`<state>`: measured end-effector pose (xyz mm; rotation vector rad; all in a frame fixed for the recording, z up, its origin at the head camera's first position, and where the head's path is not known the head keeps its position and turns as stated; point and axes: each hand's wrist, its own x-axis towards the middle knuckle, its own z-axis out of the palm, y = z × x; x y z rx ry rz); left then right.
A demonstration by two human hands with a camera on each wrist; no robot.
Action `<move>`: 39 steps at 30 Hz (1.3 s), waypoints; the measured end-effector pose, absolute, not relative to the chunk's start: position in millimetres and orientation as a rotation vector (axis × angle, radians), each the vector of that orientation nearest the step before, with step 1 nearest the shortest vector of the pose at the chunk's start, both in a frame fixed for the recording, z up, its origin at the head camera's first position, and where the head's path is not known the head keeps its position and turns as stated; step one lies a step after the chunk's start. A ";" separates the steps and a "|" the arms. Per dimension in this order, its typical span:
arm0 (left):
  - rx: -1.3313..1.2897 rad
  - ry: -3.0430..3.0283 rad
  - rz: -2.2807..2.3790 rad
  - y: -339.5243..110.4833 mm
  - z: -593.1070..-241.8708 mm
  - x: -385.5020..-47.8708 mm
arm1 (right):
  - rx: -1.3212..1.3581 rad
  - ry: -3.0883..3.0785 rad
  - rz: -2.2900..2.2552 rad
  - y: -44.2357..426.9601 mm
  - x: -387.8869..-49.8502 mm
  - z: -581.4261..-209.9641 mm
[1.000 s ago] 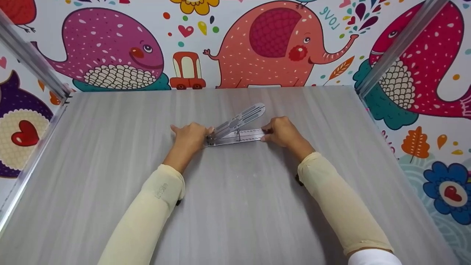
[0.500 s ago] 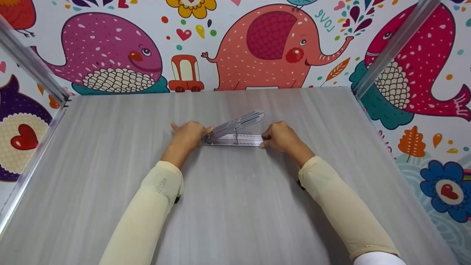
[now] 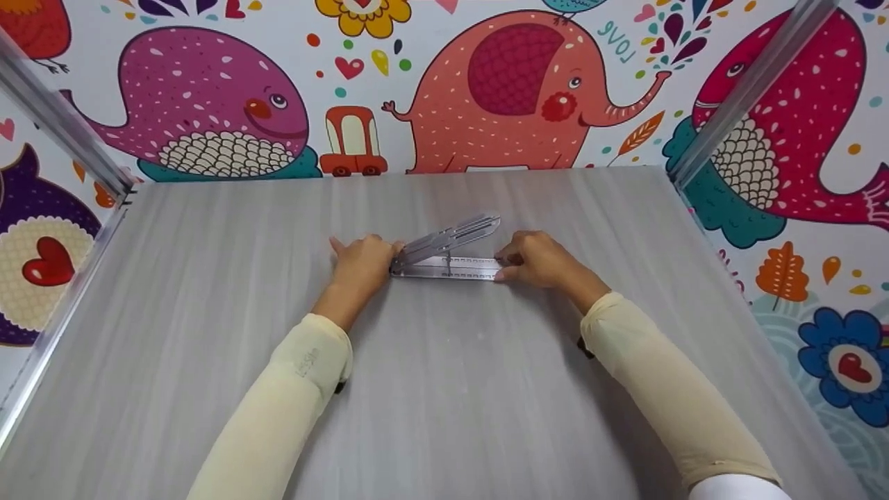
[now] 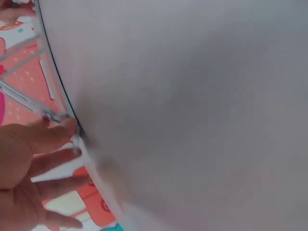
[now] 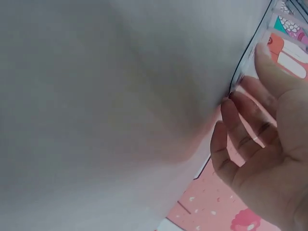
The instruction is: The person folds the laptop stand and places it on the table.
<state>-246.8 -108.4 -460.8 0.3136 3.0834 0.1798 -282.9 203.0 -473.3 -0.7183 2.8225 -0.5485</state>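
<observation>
A clear hinged plastic tool (image 3: 479, 269) lies near the middle of the table. Its flat base has marks along both edges, like a ruler, and a slotted upper arm (image 3: 451, 236) slants up to the right. My left hand (image 3: 362, 267) pinches the hinged end with thumb and index finger; the left wrist view shows the other fingers of this hand (image 4: 19, 159) spread. On the opposite side, my right hand (image 3: 543, 258) pinches the base's right end between thumb and fingers. In the right wrist view the fingers of that hand (image 5: 293, 130) are bent. Fingertips partly cover both ends.
The grey wood-grain table (image 3: 444, 403) stretches around the tool. Behind it stands a wall (image 3: 278, 69) printed with cartoon animals. Metal posts (image 3: 750, 97) rise at both back corners, and a metal rail (image 3: 55, 326) runs along the left edge.
The raised arm sits lower against the base than a second ago, and the base has turned slightly, its right end nearer me. Both hands keep their hold.
</observation>
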 end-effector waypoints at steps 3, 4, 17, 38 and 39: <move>0.314 3.139 0.235 -97.3 -459.8 -238.4 | -0.785 2.809 -0.540 210.2 -286.6 -474.8; 0.311 3.153 0.278 -93.1 -459.0 -236.0 | -0.806 2.811 -0.528 212.4 -287.7 -475.4; 0.284 3.345 0.520 -59.9 -457.2 -222.6 | -1.074 2.784 -0.527 214.8 -290.4 -476.8; 0.311 3.143 0.952 -67.7 -456.3 -246.6 | -0.690 2.760 -0.650 193.8 -275.4 -473.0; 0.309 3.120 0.977 -68.7 -456.2 -249.0 | -0.693 2.766 -0.657 192.7 -272.5 -473.4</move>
